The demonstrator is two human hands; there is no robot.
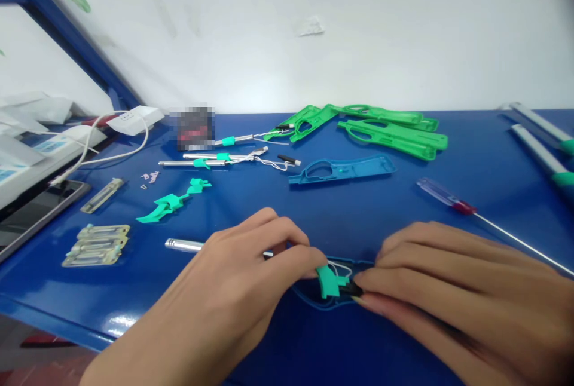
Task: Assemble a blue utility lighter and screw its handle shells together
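Note:
Over a blue plastic half-shell [320, 303] near the table's front, both of my hands are at work. My left hand [264, 266] is closed, its thumb and finger pinching a teal plastic piece [329, 282]. From beneath that hand a silver metal tube [183, 245] sticks out to the left. White wires [341, 269] loop just behind the teal piece. My right hand [448, 284] is closed too, its fingertips pressed on a small black part [352, 288] at the teal piece's right side. The fingers hide much of the shell.
Farther back lie another blue half-shell [354, 169], several green half-shells [394, 135] and wired metal tubes [195, 163]. Loose teal pieces [168, 202] and clear plastic parts [96, 244] are at left. A screwdriver [464, 207] lies at right, a phone-like device [42, 213] far left.

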